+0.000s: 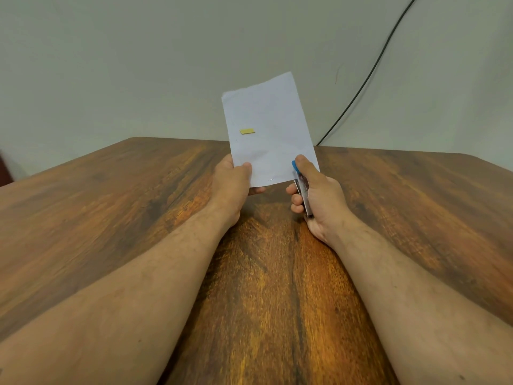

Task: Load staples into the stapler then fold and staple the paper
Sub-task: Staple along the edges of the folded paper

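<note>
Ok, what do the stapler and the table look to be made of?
Stapler: bright metal body, going by its silvery glint, with a blue tip that looks like matte plastic; the right hand hides most of it. Table: brown wood grain with a low sheen, either real wood or a printed laminate; the picture cannot settle which.

My right hand (pixel 316 193) covers most of the stapler (pixel 301 187); its jaws are hidden. My forearms are cut off at the bottom edge.
</note>
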